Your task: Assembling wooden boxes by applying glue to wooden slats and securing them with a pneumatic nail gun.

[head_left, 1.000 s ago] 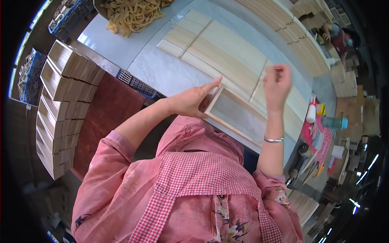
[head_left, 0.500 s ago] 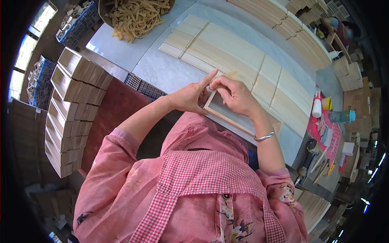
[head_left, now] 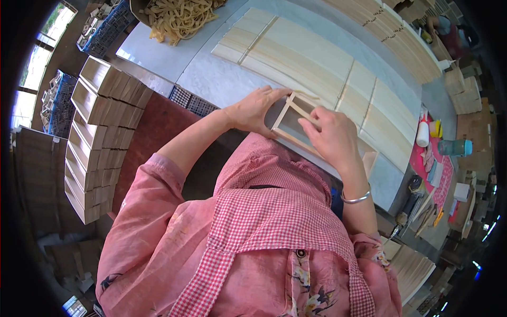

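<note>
A shallow rectangular wooden frame lies at the table's near edge, in front of my body. My left hand grips its left end, with the thumb at the near corner and the fingers at the far corner. A flat tan rubber band runs from the far left corner across the frame's opening. My right hand, closed, pulls the band's other part to the right above the frame. Its fingers hide where the band ends. The frame's right end shows beyond my right wrist.
Pale wooden panels lie behind the frame on the marbled table. A heap of tan bands spills out at the far left. Stacked wooden boxes stand left. On the right are a white bottle and a teal jar.
My right hand has moved right and nearer, away from my left hand, drawing the band out across the frame. My left hand stays on the frame's left end.
</note>
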Available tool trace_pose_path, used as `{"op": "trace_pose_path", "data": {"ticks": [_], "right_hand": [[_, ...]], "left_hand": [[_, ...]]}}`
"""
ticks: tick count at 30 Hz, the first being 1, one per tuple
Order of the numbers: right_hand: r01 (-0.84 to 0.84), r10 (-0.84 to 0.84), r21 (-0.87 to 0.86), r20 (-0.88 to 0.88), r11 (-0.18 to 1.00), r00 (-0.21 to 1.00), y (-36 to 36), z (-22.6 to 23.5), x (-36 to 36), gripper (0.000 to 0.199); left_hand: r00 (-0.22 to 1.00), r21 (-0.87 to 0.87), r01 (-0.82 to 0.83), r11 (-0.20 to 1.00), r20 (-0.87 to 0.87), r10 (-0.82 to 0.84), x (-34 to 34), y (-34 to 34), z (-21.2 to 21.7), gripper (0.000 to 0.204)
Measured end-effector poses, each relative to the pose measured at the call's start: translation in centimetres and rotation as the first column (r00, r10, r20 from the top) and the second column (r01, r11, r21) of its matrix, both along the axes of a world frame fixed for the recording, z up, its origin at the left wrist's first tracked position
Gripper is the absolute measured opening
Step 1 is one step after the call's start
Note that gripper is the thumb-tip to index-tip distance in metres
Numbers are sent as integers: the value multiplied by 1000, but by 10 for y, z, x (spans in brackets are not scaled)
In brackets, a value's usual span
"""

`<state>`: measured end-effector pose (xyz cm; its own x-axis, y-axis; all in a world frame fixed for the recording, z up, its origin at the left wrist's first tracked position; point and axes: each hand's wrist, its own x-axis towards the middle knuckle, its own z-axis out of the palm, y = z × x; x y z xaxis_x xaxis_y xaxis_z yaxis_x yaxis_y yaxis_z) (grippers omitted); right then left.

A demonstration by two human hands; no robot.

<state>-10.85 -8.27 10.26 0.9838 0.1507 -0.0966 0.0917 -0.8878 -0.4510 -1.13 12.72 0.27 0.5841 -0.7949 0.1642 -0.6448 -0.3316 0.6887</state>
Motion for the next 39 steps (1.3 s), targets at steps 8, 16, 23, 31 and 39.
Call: {"op": "trace_pose_path", "data": {"ticks": [8,16,23,31,39], "right_hand": [[-287,293,-61,141,956,946,42,-34,-53,19],[200,-182,-80,190,977,965,-74,-30,-158,12],[495,-495,33,110,868,862,-155,-31,-175,55],[324,-324,10,57,946,944,-177,-72,-134,62],[293,-366,300,225,908,903,-171,-110,-147,63]], "left_hand": [[994,57,18,998,109,-24,13,-11,-18,106],[999,131,-31,991,16,30,6,-1,1,110],[999,190,-28,981,-12,31,4,-8,1,112],[999,190,-24,982,-18,28,6,-11,-3,113],[997,205,-28,978,74,13,9,-9,-2,110]]}}
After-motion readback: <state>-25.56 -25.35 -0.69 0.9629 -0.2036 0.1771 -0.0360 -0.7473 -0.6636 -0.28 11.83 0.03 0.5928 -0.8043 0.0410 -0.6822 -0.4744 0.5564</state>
